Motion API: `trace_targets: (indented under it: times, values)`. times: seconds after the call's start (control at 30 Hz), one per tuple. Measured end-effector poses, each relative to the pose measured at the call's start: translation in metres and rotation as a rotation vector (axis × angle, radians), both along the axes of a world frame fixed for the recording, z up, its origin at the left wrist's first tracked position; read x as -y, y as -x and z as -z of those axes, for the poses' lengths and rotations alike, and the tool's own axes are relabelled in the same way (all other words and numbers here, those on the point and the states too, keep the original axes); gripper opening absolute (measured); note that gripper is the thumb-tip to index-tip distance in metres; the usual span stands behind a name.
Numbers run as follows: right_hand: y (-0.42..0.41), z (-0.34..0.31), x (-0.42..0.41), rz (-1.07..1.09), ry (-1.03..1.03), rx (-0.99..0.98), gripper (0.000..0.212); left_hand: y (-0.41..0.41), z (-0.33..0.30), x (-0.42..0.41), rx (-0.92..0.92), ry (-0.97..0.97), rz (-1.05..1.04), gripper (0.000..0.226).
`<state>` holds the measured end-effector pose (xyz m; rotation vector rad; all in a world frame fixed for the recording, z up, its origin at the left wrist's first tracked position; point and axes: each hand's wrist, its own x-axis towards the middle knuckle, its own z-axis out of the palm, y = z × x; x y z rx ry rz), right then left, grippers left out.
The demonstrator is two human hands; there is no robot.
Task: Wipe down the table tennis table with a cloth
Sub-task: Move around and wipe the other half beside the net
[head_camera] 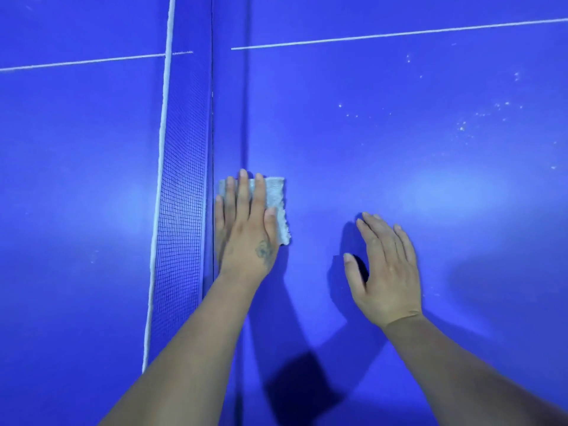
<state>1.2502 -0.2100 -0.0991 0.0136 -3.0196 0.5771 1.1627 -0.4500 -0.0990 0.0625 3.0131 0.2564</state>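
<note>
You have one cloth (274,200), one net (181,192) and two bare hands in view over a single blue table (353,142). Your left hand (246,222) lies flat on the cloth, fingers straight and slightly spread, pressing it to the table surface rather than curling round it. The cloth sits just beside the foot of the net, on the right half of the table. It is a small, pale grey-white rectangle with a fuzzy, towel-like pile and a ragged right edge; most of it is hidden under your palm and fingers.

Your right hand (384,269) is apart from the cloth, to its right, with fingers straight and close together and the thumb held out; it holds nothing, and whether it touches the table you cannot tell. It casts a dark shadow beneath it.

The table is smooth and glossy, showing soft reflections. One thin white line (399,33) crosses it. The net is fine dark square mesh with a white band (159,192) along its top. Scattered white specks (464,127) dot the surface at the far right.
</note>
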Motion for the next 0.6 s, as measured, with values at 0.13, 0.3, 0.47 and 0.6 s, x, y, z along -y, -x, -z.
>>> trace_targets:
  times: [0.13,0.3,0.47,0.6]
  values:
    - [0.062,0.0,-0.026,0.049,-0.035,-0.01,0.067,0.053,0.003,-0.005,-0.051,0.016,-0.152,0.063]
    - [0.089,0.014,-0.036,0.099,-0.133,0.061,0.073,0.122,0.013,-0.019,-0.108,0.031,-0.182,0.067]
    - [0.086,0.016,-0.035,0.106,-0.16,0.082,0.073,0.17,0.013,-0.048,-0.099,0.011,-0.186,0.067]
    - [0.087,0.018,-0.036,0.104,-0.152,0.066,0.072,0.195,0.013,-0.089,-0.104,0.01,-0.068,0.067]
